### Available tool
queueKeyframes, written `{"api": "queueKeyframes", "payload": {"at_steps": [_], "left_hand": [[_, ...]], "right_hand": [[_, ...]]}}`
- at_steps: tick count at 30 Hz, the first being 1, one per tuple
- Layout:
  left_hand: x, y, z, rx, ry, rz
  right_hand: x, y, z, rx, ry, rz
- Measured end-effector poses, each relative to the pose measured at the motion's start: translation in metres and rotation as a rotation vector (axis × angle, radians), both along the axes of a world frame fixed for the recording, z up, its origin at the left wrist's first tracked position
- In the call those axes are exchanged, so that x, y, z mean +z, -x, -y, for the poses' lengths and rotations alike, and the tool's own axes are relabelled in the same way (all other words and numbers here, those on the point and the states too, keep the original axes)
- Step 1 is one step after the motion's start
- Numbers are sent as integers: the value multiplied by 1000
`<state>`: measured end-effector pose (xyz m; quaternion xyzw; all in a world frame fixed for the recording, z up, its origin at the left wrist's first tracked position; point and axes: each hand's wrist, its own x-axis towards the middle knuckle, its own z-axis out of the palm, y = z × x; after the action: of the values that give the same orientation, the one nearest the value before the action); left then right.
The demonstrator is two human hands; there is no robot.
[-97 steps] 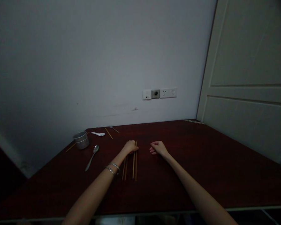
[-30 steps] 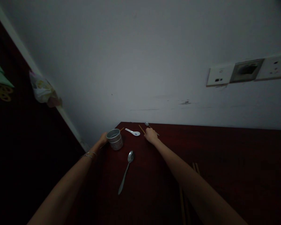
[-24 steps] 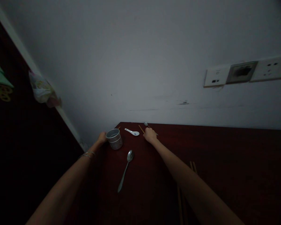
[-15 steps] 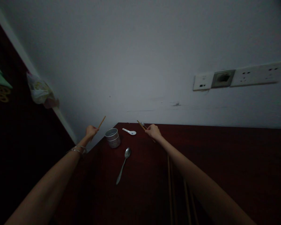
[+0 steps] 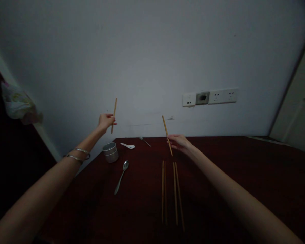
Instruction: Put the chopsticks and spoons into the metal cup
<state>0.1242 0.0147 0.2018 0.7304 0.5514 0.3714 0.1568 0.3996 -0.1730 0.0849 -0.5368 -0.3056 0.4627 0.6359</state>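
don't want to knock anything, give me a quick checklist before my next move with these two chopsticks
1. Left hand grips left chopstick, held above the table: ok.
2. Right hand pinches right chopstick: ok.
3. Four lying chopsticks parallel, touched by neither hand: ok.
4. Metal cup upright: ok; inside empty: cannot tell.
5. Metal spoon apart from lying chopsticks: ok.

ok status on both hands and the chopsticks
Left hand raised, gripping chopstick upright. Right hand pinching second chopstick, tilted, above table. Four loose chopsticks flat by right hand; metal cup, steel spoon to the left.
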Motion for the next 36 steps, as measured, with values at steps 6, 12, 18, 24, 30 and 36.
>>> {"api": "queueKeyframes", "payload": {"at_steps": [6,12,18,24,30,36], "left_hand": [[-23,-92,80,-485,254,457],[-74,-151,130,-691,643,699],[-125,-172,159,-802,905,801],[-161,-178,172,-791,931,761],[-179,-183,180,-737,934,762],[-183,-184,202,-712,903,791]], "right_hand": [[3,-12,40,-16,-65,-47],[-7,-17,68,-71,-122,11],[-35,-18,82,-99,-86,76],[-63,-21,84,-92,-35,54],[-79,-23,81,-67,-56,-9],[-85,-23,84,-48,-64,1]]}}
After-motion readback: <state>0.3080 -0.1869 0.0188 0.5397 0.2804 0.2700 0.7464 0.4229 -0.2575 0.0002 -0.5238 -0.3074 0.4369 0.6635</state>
